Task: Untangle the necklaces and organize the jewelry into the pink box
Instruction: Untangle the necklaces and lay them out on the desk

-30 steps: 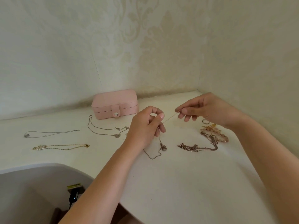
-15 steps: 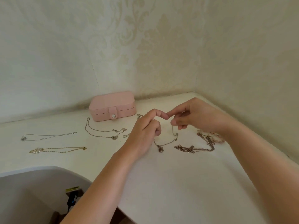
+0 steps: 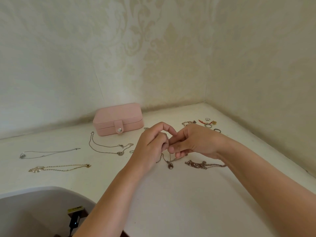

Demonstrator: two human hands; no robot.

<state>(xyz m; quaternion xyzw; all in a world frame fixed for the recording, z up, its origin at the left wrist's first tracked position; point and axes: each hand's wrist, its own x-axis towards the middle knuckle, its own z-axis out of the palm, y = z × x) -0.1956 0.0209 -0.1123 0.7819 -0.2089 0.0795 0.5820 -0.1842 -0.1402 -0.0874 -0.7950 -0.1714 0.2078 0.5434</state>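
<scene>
My left hand (image 3: 152,147) and my right hand (image 3: 193,142) meet above the white table, fingertips together, both pinching a thin chain necklace with a small drop pendant (image 3: 170,165) that hangs down to the tabletop. The pink box (image 3: 118,118) stands shut with its snap tab fastened, at the back by the wall. Left of my hands lie a silver necklace (image 3: 106,147), a thin silver chain (image 3: 49,153) and a gold bracelet (image 3: 59,168). A tangled rose-coloured chain (image 3: 203,165) lies under my right wrist.
Several rings and small pieces (image 3: 208,124) and a bracelet (image 3: 188,123) lie near the right back corner. Patterned walls close the table at back and right. The table's curved front edge (image 3: 51,189) drops off at lower left, a dark device (image 3: 74,221) below it.
My hands, apart with the chain stretched between them, have come together and lowered. The pendant now reaches the table. The view has shifted, showing the rings at the back right.
</scene>
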